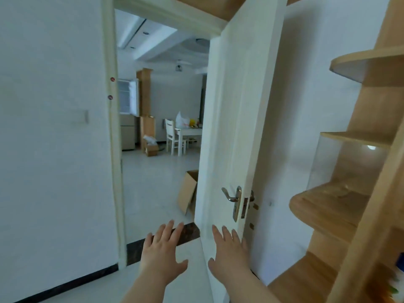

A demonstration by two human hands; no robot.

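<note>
A white interior door (236, 106) stands ajar at the centre right of the view, swung inward, its edge facing the camera; a metal lever handle (228, 196) sits low on its face above a long lock plate. The person's right hand (229, 252) is raised in front of the lower part of the door, below the handle, released, fingers straight and spread, grasping nothing; whether it touches the door cannot be told. The left hand (161, 250) is held out beside it, also released with fingers spread, in front of the dark threshold strip (188, 232) of the doorway. A white door frame (109, 138) borders the opening on the left; a light switch (86, 117) is on the wall beside it. Through the doorway lie an open cardboard box (188, 191) on the pale floor, and farther off a white dining table (191, 131) with a white chair (173, 136). Wooden corner shelves (328, 204) rise at the right.
</note>
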